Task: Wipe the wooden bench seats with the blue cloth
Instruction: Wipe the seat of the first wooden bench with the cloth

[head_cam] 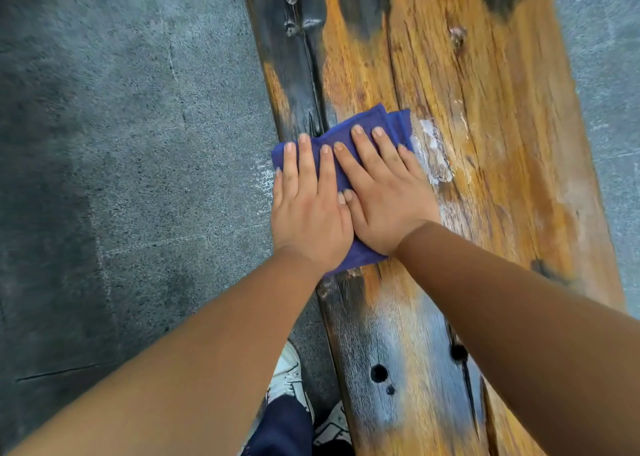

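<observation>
A folded blue cloth (pixel 372 120) lies on the left half of a weathered wooden bench seat (pixel 491 151), partly over its dark left edge. My left hand (pixel 306 210) and my right hand (pixel 382 196) lie side by side, flat on the cloth, fingers spread and pointing away from me, thumbs touching. Both palms press the cloth against the wood. A whitish patch (pixel 433 154) shows on the seat just right of the cloth.
The bench runs from the near right to the far centre, with dark stains, knots and holes (pixel 379 372). Grey stone pavement (pixel 131 165) lies on both sides. My white shoes (pixel 289 376) and dark trouser leg stand by the bench's left edge.
</observation>
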`<state>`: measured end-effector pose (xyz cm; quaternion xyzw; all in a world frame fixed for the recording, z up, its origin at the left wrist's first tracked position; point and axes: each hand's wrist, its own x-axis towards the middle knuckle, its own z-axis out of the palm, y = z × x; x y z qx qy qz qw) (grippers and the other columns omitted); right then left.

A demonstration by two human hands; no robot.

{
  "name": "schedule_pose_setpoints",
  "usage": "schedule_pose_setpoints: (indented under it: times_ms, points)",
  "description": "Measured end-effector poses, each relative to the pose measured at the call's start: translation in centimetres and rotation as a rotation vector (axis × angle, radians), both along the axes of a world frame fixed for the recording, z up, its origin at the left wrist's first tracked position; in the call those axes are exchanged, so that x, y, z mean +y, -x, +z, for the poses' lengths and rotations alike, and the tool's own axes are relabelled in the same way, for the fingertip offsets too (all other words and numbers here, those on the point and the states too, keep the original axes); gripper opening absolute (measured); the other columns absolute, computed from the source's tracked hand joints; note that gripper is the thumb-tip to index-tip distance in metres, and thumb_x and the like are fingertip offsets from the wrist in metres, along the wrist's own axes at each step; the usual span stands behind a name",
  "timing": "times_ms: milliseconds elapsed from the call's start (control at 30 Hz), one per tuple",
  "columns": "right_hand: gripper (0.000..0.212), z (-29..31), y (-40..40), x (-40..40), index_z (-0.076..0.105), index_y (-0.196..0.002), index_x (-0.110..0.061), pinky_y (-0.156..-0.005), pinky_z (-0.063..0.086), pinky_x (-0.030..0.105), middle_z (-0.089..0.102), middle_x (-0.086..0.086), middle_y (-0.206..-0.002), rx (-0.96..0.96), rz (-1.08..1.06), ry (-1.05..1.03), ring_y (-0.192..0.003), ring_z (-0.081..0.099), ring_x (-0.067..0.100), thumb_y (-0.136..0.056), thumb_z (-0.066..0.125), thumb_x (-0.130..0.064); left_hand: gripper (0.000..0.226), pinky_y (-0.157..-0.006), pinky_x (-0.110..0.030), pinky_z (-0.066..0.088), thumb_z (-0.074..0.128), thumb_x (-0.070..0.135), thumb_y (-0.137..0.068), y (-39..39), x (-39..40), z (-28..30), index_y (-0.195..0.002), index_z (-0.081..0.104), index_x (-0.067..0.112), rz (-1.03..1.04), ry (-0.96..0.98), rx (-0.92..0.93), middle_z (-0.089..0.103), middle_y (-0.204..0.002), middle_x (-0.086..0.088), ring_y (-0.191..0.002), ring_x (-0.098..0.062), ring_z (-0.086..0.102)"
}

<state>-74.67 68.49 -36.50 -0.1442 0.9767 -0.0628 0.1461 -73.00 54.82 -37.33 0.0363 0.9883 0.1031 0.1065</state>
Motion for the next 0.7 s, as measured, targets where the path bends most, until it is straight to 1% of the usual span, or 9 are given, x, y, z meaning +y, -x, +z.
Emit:
schedule_pose_setpoints:
  times_ms: [67,200,400,533,700]
  points:
    - [0.061,0.0,1.5,0.0,0.015,-0.156,-0.025,-0.119,0.008,0.045,0.010,0.003,-0.164,0.010,0.002,0.001,-0.150,0.006,0.026,-0.098,0.022,-0.045,0.067,-0.119,-0.045,0.007,0.023,0.039,-0.091,1.5,0.0,0.1,-0.152,0.019,0.012,-0.012,0.015,0.011,0.004,-0.162,-0.014,-0.149,-0.029,-0.001]
    - [0.061,-0.2,4.9,-0.3,0.012,-0.156,-0.026,-0.119,0.007,0.044,0.008,0.002,-0.164,0.017,-0.017,0.013,-0.150,0.004,0.025,-0.098,0.021,-0.046,0.067,-0.119,-0.045,0.006,0.028,0.038,-0.093,5.3,-0.4,-0.1,-0.153,0.014,0.012,-0.035,0.058,0.027,0.002,-0.162,-0.014,-0.149,-0.029,-0.002]
    - [0.061,-0.5,10.1,-0.7,0.013,-0.155,-0.026,-0.119,0.007,0.043,0.010,0.002,-0.164,0.064,-0.074,0.018,-0.150,0.006,0.024,-0.098,0.018,-0.044,0.066,-0.119,-0.045,0.004,0.021,0.041,-0.095,11.3,-0.5,-0.3,-0.154,0.011,0.014,-0.063,0.096,0.064,0.001,-0.162,-0.014,-0.149,-0.028,-0.001]
    - [0.060,-1.1,11.7,-0.6,0.014,-0.155,-0.028,-0.118,0.007,0.042,0.012,0.000,-0.164,0.098,-0.095,0.028,-0.150,0.007,0.023,-0.098,0.017,-0.046,0.065,-0.120,-0.045,0.005,0.020,0.043,-0.095,12.9,-0.3,-0.4,-0.154,0.011,0.015,-0.053,0.099,0.075,0.002,-0.162,-0.013,-0.149,-0.027,-0.001]
    - [0.061,-1.1,11.8,-0.6,0.014,-0.155,-0.029,-0.119,0.007,0.042,0.011,-0.001,-0.164,0.097,-0.104,0.031,-0.150,0.007,0.023,-0.097,0.015,-0.047,0.065,-0.120,-0.044,0.004,0.019,0.044,-0.096,13.0,-0.3,-0.4,-0.154,0.008,0.016,-0.060,0.094,0.068,-0.001,-0.162,-0.012,-0.149,-0.026,-0.003]
